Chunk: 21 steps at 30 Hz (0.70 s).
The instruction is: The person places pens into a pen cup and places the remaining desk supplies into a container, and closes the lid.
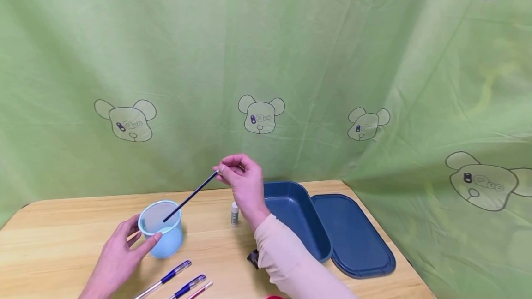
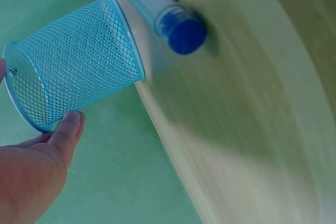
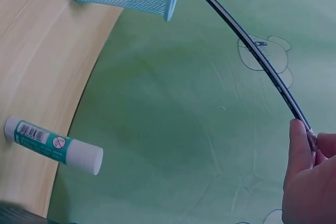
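A light blue mesh pen cup [image 1: 168, 245] stands upright on the wooden table. My left hand [image 1: 119, 254] holds it near the rim, thumb on the near side and fingers at the left side. In my right hand [image 1: 248, 191], thumb and fingers pinch the upper end of a dark striped pencil [image 1: 192, 196]. The pencil slants down to the left, its lower end at the mouth of the cup. Behind the right forearm stands a white and green glue stick [image 3: 55, 145]. Near the left hand lie two blue-capped pens [image 1: 176, 272] and a thin reddish stick, perhaps a pencil [image 1: 201, 290].
A dark blue open box [image 1: 297, 209] sits at the right, partly behind the right forearm, with its flat lid [image 1: 358, 236] beside it. A small black object [image 1: 253, 258] and a red edge [image 1: 274, 297] show near the sleeve. Green cloth [image 1: 199, 82] hangs behind the table.
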Motion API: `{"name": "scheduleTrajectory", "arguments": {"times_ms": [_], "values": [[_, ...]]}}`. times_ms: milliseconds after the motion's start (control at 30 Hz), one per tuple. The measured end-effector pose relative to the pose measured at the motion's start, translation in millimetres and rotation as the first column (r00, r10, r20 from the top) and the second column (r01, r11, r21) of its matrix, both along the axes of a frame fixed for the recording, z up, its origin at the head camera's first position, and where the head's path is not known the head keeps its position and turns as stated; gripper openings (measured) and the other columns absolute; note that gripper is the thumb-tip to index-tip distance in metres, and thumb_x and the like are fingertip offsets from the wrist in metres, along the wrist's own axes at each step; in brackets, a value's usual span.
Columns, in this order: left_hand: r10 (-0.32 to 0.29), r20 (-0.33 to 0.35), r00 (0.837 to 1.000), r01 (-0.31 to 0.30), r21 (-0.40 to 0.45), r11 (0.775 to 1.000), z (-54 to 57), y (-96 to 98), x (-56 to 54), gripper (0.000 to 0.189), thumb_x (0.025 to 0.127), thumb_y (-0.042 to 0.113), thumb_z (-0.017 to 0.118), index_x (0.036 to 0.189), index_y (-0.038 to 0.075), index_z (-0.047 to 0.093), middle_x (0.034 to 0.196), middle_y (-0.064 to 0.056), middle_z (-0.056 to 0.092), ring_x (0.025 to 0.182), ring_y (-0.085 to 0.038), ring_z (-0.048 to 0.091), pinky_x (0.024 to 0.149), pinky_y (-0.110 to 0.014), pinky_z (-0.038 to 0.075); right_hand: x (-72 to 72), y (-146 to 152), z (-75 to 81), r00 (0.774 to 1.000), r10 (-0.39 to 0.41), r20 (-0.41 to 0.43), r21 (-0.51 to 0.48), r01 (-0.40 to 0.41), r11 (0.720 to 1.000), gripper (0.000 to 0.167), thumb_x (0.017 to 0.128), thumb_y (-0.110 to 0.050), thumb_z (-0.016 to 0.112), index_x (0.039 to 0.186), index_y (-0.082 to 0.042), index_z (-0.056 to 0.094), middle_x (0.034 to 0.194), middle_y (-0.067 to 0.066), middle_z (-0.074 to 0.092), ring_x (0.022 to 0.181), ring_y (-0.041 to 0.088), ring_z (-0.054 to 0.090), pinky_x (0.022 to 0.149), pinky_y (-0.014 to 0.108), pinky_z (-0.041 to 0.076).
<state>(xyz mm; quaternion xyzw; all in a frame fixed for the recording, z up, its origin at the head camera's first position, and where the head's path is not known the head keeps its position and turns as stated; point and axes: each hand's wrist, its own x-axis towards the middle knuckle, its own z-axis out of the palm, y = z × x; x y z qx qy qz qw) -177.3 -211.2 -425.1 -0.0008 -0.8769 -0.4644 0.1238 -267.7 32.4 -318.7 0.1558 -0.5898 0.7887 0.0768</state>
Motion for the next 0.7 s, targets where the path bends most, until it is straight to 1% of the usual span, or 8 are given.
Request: {"name": "scheduleTrajectory", "arguments": {"times_ms": [100, 200, 267, 333, 433, 467, 667, 700], "values": [[-0.002, -0.002, 1.0, 0.002, 0.001, 1.0, 0.4, 0.4, -0.2, 0.083, 0.089, 0.038, 0.073, 0.142, -0.014, 0.034, 0.133, -0.03, 0.044, 0.122, -0.045, 0.046, 0.097, -0.045, 0.044, -3.3, -6, -4.1, 1.0, 0.004, 0.015, 0.009, -0.004, 1.0, 0.017, 0.085, 0.013, 0.066, 0.102, 0.01, 0.061, 0.095, 0.02, 0.065, 0.093, 0.034, 0.068, 0.083, 0.041, 0.058], [-0.005, -0.002, 1.0, 0.005, 0.005, 1.0, 0.0, 0.7, -0.1, 0.084, 0.09, 0.038, 0.073, 0.142, -0.014, 0.033, 0.133, -0.03, 0.044, 0.121, -0.045, 0.046, 0.097, -0.045, 0.044, -6.3, -14, -10.5, 1.0, 0.009, 0.027, 0.039, -0.01, 0.999, 0.014, 0.085, 0.014, 0.066, 0.097, 0.008, 0.062, 0.092, 0.017, 0.065, 0.093, 0.037, 0.068, 0.081, 0.039, 0.059], [-0.005, -0.003, 1.0, 0.005, 0.008, 1.0, -0.5, 0.6, -0.2, 0.084, 0.09, 0.038, 0.072, 0.142, -0.014, 0.032, 0.133, -0.03, 0.044, 0.121, -0.045, 0.046, 0.097, -0.045, 0.044, -7.7, -19, -15.4, 0.999, 0.015, 0.038, 0.062, -0.018, 0.998, 0.013, 0.084, 0.014, 0.066, 0.095, 0.008, 0.063, 0.09, 0.016, 0.066, 0.091, 0.035, 0.069, 0.078, 0.035, 0.059], [-0.005, -0.002, 1.0, 0.005, 0.01, 1.0, -1.2, 0.5, -0.1, 0.084, 0.09, 0.038, 0.072, 0.142, -0.014, 0.032, 0.133, -0.03, 0.044, 0.121, -0.046, 0.046, 0.097, -0.046, 0.044, -8.4, -24, -20.5, 0.998, 0.026, 0.051, 0.083, -0.03, 0.996, 0.012, 0.084, 0.014, 0.066, 0.094, 0.008, 0.063, 0.089, 0.016, 0.067, 0.088, 0.03, 0.07, 0.077, 0.033, 0.06], [-0.004, 0.0, 1.0, 0.004, 0.012, 1.0, -2.1, 0.8, -0.2, 0.084, 0.09, 0.039, 0.072, 0.142, -0.014, 0.032, 0.133, -0.03, 0.044, 0.122, -0.045, 0.046, 0.098, -0.046, 0.044, -8.2, -29, -27.1, 0.997, 0.047, 0.064, 0.106, -0.053, 0.993, 0.011, 0.084, 0.014, 0.065, 0.094, 0.008, 0.063, 0.087, 0.015, 0.068, 0.084, 0.025, 0.07, 0.077, 0.033, 0.059], [-0.004, 0.0, 1.0, 0.004, 0.012, 1.0, -2.3, 0.9, -0.3, 0.084, 0.09, 0.039, 0.072, 0.143, -0.013, 0.032, 0.133, -0.03, 0.044, 0.122, -0.045, 0.046, 0.098, -0.047, 0.044, -8.1, -30, -28.7, 0.997, 0.05, 0.066, 0.111, -0.057, 0.992, 0.011, 0.084, 0.014, 0.066, 0.093, 0.008, 0.063, 0.086, 0.015, 0.068, 0.085, 0.027, 0.07, 0.078, 0.033, 0.059], [0.004, -0.009, 1.0, -0.004, -0.002, 1.0, -2.8, 1.5, -0.2, 0.084, 0.09, 0.039, 0.072, 0.142, -0.013, 0.033, 0.133, -0.029, 0.045, 0.121, -0.044, 0.047, 0.098, -0.048, 0.044, -8.8, -34, -34.9, 0.996, 0.06, 0.061, 0.168, -0.07, 0.983, 0.01, 0.085, 0.012, 0.067, 0.093, 0.006, 0.065, 0.086, 0.014, 0.069, 0.083, 0.025, 0.07, 0.077, 0.032, 0.059], [0.005, -0.012, 1.0, -0.005, -0.011, 1.0, -2.9, 1.5, -0.3, 0.084, 0.09, 0.04, 0.072, 0.142, -0.013, 0.033, 0.133, -0.029, 0.045, 0.121, -0.044, 0.047, 0.098, -0.048, 0.044, -8.9, -34, -36.1, 0.997, 0.06, 0.058, 0.178, -0.069, 0.982, 0.01, 0.085, 0.012, 0.067, 0.093, 0.006, 0.065, 0.086, 0.014, 0.069, 0.081, 0.021, 0.069, 0.076, 0.031, 0.06]]}}
